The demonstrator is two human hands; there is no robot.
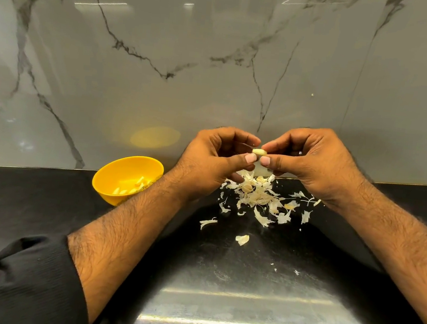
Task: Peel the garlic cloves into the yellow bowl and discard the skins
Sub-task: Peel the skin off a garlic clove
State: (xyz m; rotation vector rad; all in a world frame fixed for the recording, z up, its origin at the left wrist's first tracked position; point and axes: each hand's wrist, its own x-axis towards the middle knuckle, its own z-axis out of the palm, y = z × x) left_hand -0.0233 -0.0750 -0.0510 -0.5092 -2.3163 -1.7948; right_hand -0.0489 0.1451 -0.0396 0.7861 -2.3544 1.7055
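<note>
Counter: we see a glossy black countertop [43, 195] running across the lower half of the view, with bright streaks of reflected light near the bottom.
Wall: behind it we see a pale grey marble backsplash [168, 36] with dark veins branching across it, meeting the counter's back edge.
Sleeve: we see a black ribbed sleeve [25, 281] pushed up at lower left.

Black ribbed sleeve [25, 281] pushed up, hairy bare forearms
</note>
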